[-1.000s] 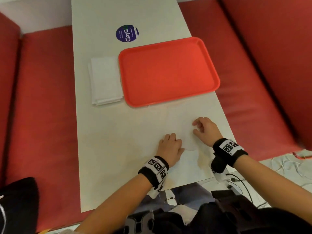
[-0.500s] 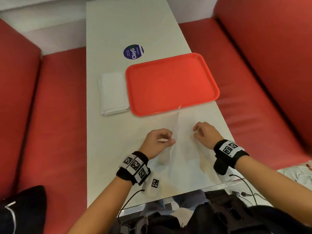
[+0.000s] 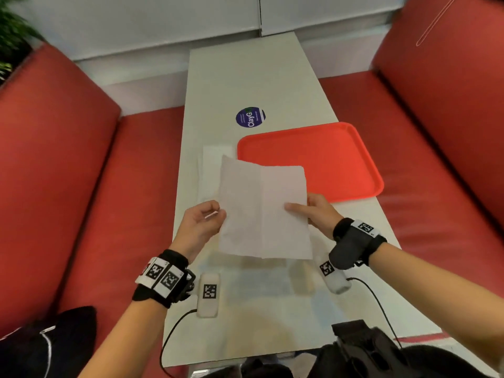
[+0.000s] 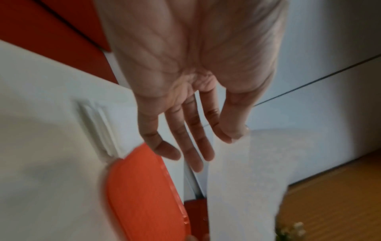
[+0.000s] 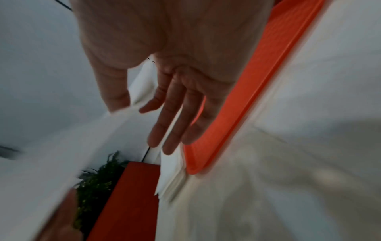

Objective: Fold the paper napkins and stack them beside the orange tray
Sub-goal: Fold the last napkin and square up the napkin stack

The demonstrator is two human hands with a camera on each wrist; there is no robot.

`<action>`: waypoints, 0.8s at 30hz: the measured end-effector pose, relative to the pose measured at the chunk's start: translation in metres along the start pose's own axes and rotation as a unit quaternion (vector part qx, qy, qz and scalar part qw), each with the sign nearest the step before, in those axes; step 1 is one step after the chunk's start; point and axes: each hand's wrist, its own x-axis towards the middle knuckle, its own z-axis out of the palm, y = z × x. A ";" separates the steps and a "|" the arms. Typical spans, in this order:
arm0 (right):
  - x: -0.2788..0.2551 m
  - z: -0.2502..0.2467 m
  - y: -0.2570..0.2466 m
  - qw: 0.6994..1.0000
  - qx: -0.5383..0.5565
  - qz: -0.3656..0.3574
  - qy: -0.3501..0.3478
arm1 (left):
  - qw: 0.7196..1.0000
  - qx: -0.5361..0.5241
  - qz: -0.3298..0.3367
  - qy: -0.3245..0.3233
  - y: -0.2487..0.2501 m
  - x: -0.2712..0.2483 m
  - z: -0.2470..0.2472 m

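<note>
A white paper napkin (image 3: 261, 211) with a centre crease is held up above the white table (image 3: 245, 83), partly open like a book. My left hand (image 3: 211, 216) pinches its left edge. My right hand (image 3: 308, 211) grips its right edge, thumb on top. Behind it lies the orange tray (image 3: 327, 159), with a stack of folded napkins (image 3: 211, 167) at the tray's left side, partly hidden by the held napkin. The left wrist view has the left hand (image 4: 206, 143), the napkin (image 4: 247, 179), the tray (image 4: 144, 195) and the stack (image 4: 101, 128). The blurred right wrist view has the right hand (image 5: 144, 110), the napkin (image 5: 62, 146) and the tray (image 5: 247, 97).
Red padded benches (image 3: 81, 186) run along both sides of the narrow table. A round blue sticker (image 3: 250, 117) lies on the table behind the tray. A green plant (image 3: 11, 31) stands at the far left, and a black bag (image 3: 46, 345) sits on the left bench near me.
The napkin lay flat on the table, then my left hand raised its left half. Now both hands hold it off the table, and the view has tilted up.
</note>
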 end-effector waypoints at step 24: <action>0.059 0.060 -0.033 0.996 -0.078 -0.004 -0.037 | 0.997 0.061 0.000 0.039 -0.023 0.052 0.000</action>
